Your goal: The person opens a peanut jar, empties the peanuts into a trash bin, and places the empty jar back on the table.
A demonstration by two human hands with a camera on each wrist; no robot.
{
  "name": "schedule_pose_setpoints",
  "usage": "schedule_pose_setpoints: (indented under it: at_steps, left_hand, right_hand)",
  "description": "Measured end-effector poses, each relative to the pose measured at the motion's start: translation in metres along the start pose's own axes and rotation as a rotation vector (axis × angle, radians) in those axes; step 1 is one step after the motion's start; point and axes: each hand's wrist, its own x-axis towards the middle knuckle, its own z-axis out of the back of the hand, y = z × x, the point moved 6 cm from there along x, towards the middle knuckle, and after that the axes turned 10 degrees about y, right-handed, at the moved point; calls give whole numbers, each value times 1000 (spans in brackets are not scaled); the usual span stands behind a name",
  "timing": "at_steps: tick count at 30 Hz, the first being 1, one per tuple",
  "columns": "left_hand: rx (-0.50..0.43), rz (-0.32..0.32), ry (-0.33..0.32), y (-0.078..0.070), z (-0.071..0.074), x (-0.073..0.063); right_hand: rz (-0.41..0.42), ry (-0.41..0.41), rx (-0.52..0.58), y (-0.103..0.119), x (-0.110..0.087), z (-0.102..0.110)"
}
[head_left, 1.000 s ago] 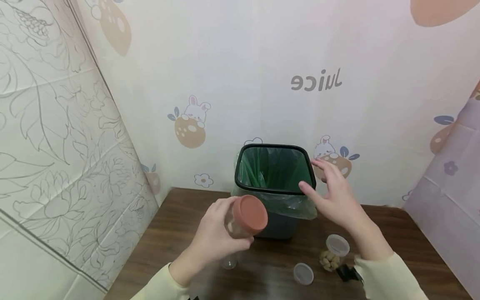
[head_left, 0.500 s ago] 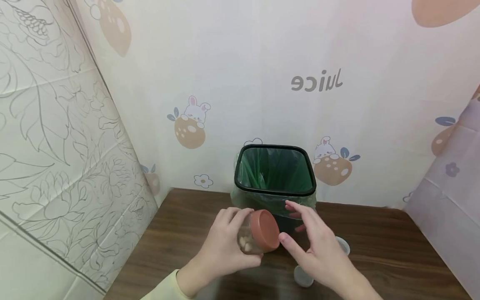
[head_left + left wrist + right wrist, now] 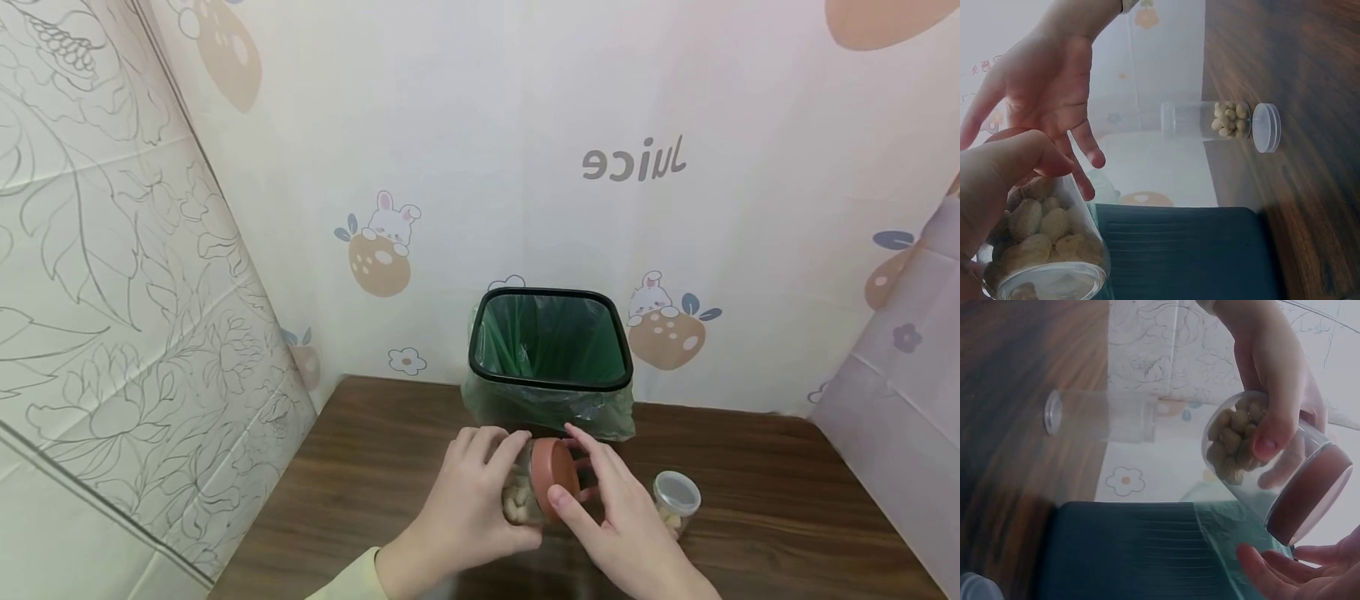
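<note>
My left hand (image 3: 468,500) grips a clear jar (image 3: 519,500) by its side, tilted over the table with its reddish-brown lid (image 3: 553,479) facing right. Pale brown nut-like pieces fill the lower part of the jar, as the left wrist view shows. Around the lid, my right hand (image 3: 622,508) has its fingers spread; its thumb overlaps the lid's face in the head view. In the right wrist view, the right fingertips (image 3: 1254,562) are just below the lid (image 3: 1313,494), with none curled round it.
Behind the hands stands a dark green bin with a black rim (image 3: 551,385) and a liner. A smaller jar (image 3: 677,500) of similar pieces is at right; a loose clear lid (image 3: 1267,128) lies near it. A clear jar (image 3: 1100,415) stands on the left.
My left hand has brought the jar down and right, tipping its lid sideways. My right hand has come from the bin's rim down and left to the lid.
</note>
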Motion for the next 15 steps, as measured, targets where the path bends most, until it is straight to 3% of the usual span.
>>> schedule_pose_setpoints:
  at_steps: [7, 12, 15]
  left_hand:
    - [73, 1, 13, -3, -11, -1]
    - [120, -25, 2, -3, -16, -1]
    - [132, -33, -2, -3, -19, -1]
  right_hand:
    - [-46, -3, 36, -10, -3, -7]
    - [-128, 19, 49, -17, -3, -13]
    - [-128, 12, 23, -18, -3, -14]
